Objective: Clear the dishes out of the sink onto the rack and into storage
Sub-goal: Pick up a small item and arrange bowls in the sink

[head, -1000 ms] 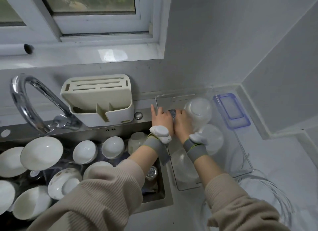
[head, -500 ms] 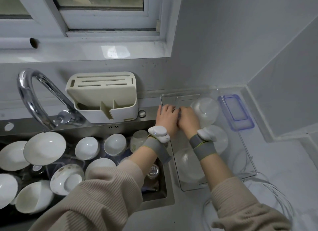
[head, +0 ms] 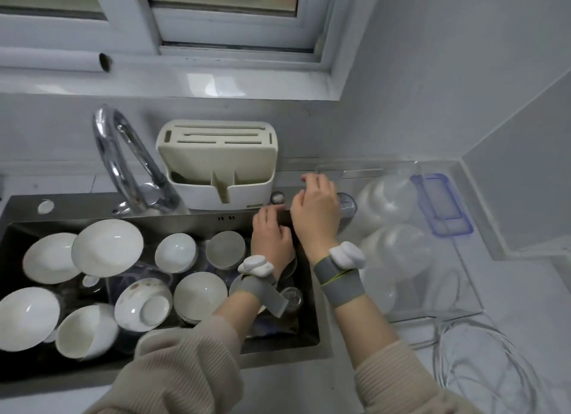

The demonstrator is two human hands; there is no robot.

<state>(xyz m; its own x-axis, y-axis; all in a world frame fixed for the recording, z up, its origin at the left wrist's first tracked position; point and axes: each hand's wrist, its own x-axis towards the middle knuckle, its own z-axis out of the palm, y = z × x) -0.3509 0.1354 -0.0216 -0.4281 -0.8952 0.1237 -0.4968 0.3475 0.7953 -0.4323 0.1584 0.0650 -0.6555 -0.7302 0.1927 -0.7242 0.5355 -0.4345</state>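
One glass point(head: 346, 208) sideways, mouth rightward

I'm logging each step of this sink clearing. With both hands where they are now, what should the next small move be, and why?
Probably lower the left hand onto the nearest dish, the grey upturned bowl. That hand is over the sink's right end, holding nothing I can see, and many bowls remain there. The right hand is by a clear glass at the clear rack; whether it grips the glass is unclear.
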